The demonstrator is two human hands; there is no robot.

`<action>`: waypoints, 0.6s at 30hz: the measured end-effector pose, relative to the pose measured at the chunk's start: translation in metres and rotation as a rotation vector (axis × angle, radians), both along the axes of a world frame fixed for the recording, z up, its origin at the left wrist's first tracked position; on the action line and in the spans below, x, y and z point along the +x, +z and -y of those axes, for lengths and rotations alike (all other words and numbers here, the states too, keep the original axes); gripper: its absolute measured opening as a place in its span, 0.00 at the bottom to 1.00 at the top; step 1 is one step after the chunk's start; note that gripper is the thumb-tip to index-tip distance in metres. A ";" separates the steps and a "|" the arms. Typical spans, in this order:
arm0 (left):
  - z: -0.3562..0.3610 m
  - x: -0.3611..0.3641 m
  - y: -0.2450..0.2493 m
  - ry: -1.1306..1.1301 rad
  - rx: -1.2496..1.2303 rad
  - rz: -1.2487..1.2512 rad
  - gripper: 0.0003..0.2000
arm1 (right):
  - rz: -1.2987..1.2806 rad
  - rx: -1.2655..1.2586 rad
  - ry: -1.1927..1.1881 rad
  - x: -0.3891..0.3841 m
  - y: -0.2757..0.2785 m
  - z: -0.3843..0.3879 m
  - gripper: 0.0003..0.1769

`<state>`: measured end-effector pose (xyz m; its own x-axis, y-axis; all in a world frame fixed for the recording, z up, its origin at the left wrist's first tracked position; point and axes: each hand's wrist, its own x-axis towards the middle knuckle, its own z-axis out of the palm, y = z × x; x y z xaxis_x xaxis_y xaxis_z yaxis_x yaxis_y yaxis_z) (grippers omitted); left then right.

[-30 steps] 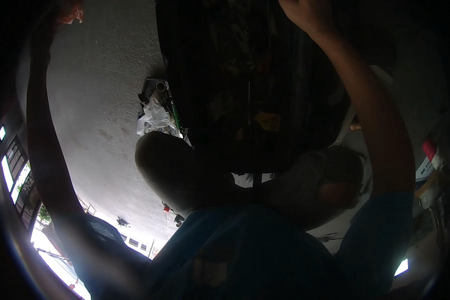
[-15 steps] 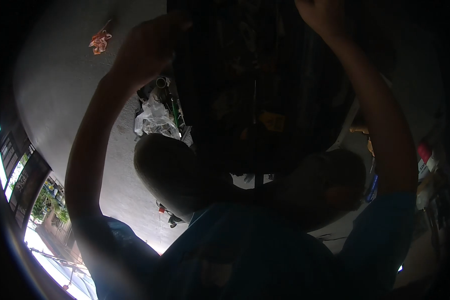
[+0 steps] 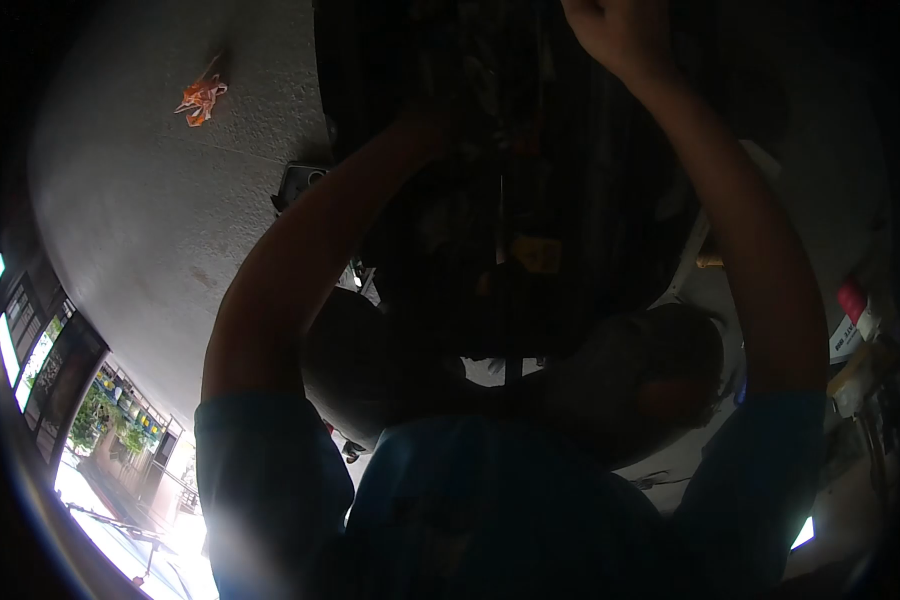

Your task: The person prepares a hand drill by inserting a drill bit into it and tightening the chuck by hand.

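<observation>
A large, very dark object (image 3: pixel 450 300) fills the middle of the head view, between my knees. Its kind is lost in shadow, though a yellow patch (image 3: pixel 537 254) shows low on it. My left hand (image 3: pixel 425 130) reaches into the dark over its upper part. The fingers there fade into shadow, and whatever they touch is hidden. At the top edge, my right hand (image 3: pixel 620 35) is by the object's upper right side. The frame cuts off most of its fingers, so its grip and anything in it cannot be made out.
Crumpled orange material (image 3: pixel 201 100) lies on the grey floor (image 3: pixel 170 220) at upper left. A dark tray-like item (image 3: pixel 300 183) is beside my left forearm. Right of my right arm are a red item (image 3: pixel 852 300) and other clutter. Bright openings show at lower left.
My left hand has moved right, from beside the dark object to over it, its forearm now covering the clear plastic. My right hand has shifted slightly left. The view has moved a little.
</observation>
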<state>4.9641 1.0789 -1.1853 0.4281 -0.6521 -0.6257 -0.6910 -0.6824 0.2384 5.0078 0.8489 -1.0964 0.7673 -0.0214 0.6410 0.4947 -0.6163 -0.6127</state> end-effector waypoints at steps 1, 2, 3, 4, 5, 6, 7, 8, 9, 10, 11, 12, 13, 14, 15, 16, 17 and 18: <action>0.006 0.007 0.007 -0.010 0.121 -0.066 0.21 | -0.040 0.012 0.026 -0.002 0.003 0.000 0.36; 0.009 0.012 0.010 -0.022 0.246 -0.136 0.21 | -0.054 -0.007 0.018 -0.004 0.007 0.000 0.36; 0.009 0.019 0.014 -0.026 0.254 -0.145 0.21 | -0.063 0.000 0.015 -0.005 0.008 -0.001 0.36; 0.006 0.029 0.014 -0.048 0.175 -0.040 0.21 | -0.068 0.030 0.030 -0.007 0.007 -0.001 0.36; 0.008 0.039 0.024 -0.068 0.093 0.068 0.22 | -0.068 0.057 0.045 -0.008 0.006 -0.001 0.36; 0.014 0.053 0.034 0.011 0.013 0.061 0.21 | -0.068 0.060 0.045 -0.006 0.005 0.000 0.36; 0.022 0.067 0.051 0.093 -0.067 0.054 0.21 | -0.023 0.047 0.038 -0.003 0.001 0.000 0.36; 0.029 0.079 0.063 0.094 -0.065 0.054 0.21 | 0.023 0.035 0.032 -0.001 -0.002 0.000 0.37; 0.037 0.092 0.072 0.149 -0.251 0.233 0.16 | 0.024 0.036 0.032 0.000 -0.004 0.000 0.37; 0.044 0.100 0.081 0.203 -0.436 0.412 0.13 | 0.007 0.059 0.048 -0.001 -0.005 0.000 0.37; 0.050 0.101 0.088 0.204 -0.434 0.412 0.13 | -0.013 0.083 0.063 -0.001 -0.007 0.000 0.37; 0.056 0.099 0.100 0.304 -0.384 0.457 0.17 | -0.011 0.087 0.065 -0.003 -0.002 -0.002 0.37; 0.060 0.096 0.108 0.403 -0.336 0.504 0.22 | 0.003 0.003 0.021 -0.006 0.004 -0.001 0.36; 0.060 0.091 0.111 0.402 -0.323 0.381 0.29 | 0.018 -0.082 -0.024 -0.007 0.010 -0.001 0.36; 0.060 0.082 0.110 0.400 -0.323 0.382 0.29 | 0.019 -0.081 -0.026 -0.006 0.007 -0.002 0.36; 0.059 0.067 0.105 0.238 -0.069 0.178 0.27 | -0.039 0.057 0.013 -0.004 0.000 -0.004 0.35; 0.055 0.051 0.098 0.073 0.183 -0.028 0.25 | -0.100 0.196 0.052 -0.004 -0.005 -0.005 0.35; 0.044 0.031 0.087 -0.051 0.192 -0.041 0.24 | -0.103 0.197 0.052 -0.008 0.001 -0.004 0.35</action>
<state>4.9947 1.0346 -1.0979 0.3690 -0.5394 -0.7568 -0.7180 -0.6826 0.1364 4.9997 0.8528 -1.0950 0.8319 -0.0975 0.5463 0.4509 -0.4551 -0.7678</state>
